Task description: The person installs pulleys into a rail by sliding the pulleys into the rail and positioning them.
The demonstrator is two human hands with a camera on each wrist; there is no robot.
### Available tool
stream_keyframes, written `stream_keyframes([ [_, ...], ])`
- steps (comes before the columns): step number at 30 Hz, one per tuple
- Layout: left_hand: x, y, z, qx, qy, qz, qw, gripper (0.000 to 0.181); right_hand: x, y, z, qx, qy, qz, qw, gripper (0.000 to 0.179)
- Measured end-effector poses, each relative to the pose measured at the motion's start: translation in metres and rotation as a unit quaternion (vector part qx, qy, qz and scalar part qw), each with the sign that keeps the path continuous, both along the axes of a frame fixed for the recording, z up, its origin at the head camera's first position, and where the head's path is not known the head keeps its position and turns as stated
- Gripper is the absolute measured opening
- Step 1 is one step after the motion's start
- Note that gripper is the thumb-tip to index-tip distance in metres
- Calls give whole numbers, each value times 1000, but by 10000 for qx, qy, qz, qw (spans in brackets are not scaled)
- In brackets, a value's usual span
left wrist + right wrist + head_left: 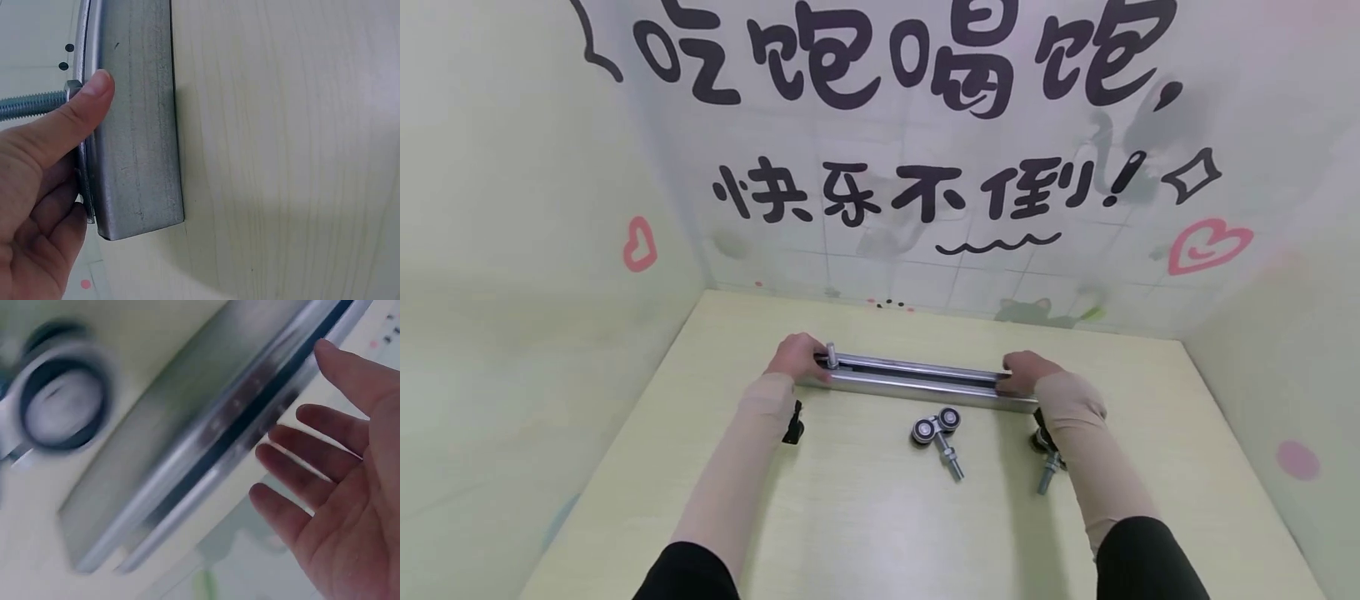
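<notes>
I see the pale wooden table (865, 533) filling the near half of the head view, boxed in by light walls, the far one (925, 167) printed with large dark characters and pink hearts. Across the far middle of the table lies the metal rail (917, 379), a long grey channel running left to right with its dark slot facing up.

My left hand (797, 357) is at the rail's left end. In the left wrist view the thumb (87, 100) presses flat along the rail's side wall (137, 125) while the other fingers wrap behind the end, so this hand is grasping the rail. A threaded bolt (31, 105) sticks out of the slot right beside the thumb tip; the head view shows it standing up at the left end (831, 350).

My right hand (1026, 371) sits at the rail's right end. The right wrist view is blurred, but the fingers (312, 456) are straight and spread just beside the rail (206, 437), gripping nothing; I cannot tell whether they touch it.

Near the rail's middle, a loose roller wheel assembly (936, 432) lies on the table, bolt pointing toward me. A second one (1047, 467) lies partly hidden under my right forearm.
</notes>
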State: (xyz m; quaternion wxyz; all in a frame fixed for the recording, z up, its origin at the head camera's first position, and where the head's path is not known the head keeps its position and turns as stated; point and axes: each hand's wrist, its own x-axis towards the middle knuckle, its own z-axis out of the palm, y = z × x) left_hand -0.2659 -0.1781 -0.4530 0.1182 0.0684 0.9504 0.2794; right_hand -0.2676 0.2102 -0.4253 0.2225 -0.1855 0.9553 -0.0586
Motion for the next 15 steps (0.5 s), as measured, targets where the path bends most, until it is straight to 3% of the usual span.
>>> stream_keyframes([
  [4,0,4,0,65,-128,137,9998,45,-12,-43,7,-81,416,748,9963,30],
  [8,-1,6,1,184,-162,206,9995,44,-21,-91,19,-414,837,1372,9861,23],
  [12,-1,4,1,228,-164,236,9993,45,-22,-138,26,-697,911,1776,9774,31],
  [15,0,2,0,227,-146,217,9994,43,-18,-171,28,-818,795,1856,9760,41],
])
